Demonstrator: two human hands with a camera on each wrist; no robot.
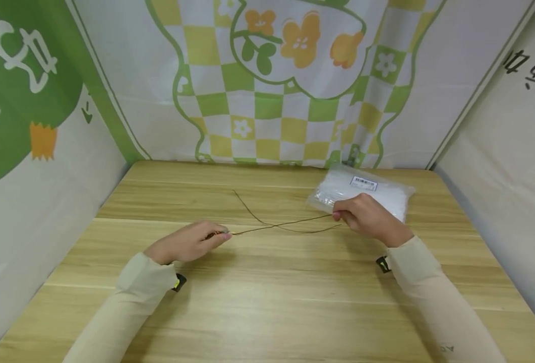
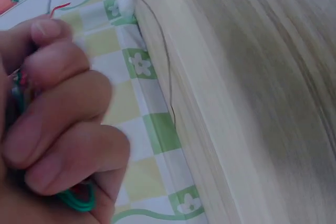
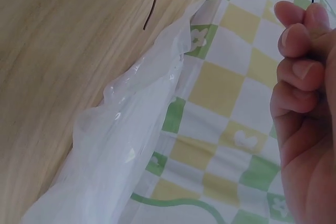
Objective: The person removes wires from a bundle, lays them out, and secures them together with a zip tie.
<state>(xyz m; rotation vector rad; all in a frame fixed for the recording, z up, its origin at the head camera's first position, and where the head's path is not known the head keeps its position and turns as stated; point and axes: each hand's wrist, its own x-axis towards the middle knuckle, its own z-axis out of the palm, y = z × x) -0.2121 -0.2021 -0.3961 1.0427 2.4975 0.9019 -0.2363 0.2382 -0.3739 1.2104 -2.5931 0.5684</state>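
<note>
A white fabric curtain with green and yellow checks (image 1: pixel 267 121) fills the upper middle of the frame. Below it, a pale wood-grain table (image 1: pixel 258 312) spreads across the lower part. At the table's far edge, right of centre, lies a clear plastic bag (image 1: pixel 333 194) filled with white contents too indistinct to identify; a small white label (image 1: pixel 364 183) with a barcode sits on its upper face.

Two cream sleeves (image 1: pixel 430 282) enter from the lower corners. The left hand (image 1: pixel 190 242), left of centre, has its fingers curled firmly round a small bundle of coloured strands (image 2: pixel 80 201). Most of the bundle is hidden inside the grip; a green loop shows under the lower fingers, and a short red end (image 2: pixel 60 8) sticks out above the thumb side in the left wrist view. The right hand (image 1: pixel 369 217), right of centre, overlaps the bag's near side in the head view; its thumb and forefinger are closed together in a pinch on the end of a thin brown wire (image 1: pixel 303 220). This wire runs almost straight across the centre of the frame, from the left hand's fingertips to that pinch. A second thin dark brown wire (image 1: pixel 303 231) lies curved on the table, outside both grips, crossing the first in the head view, with one end near the right hand.
</note>
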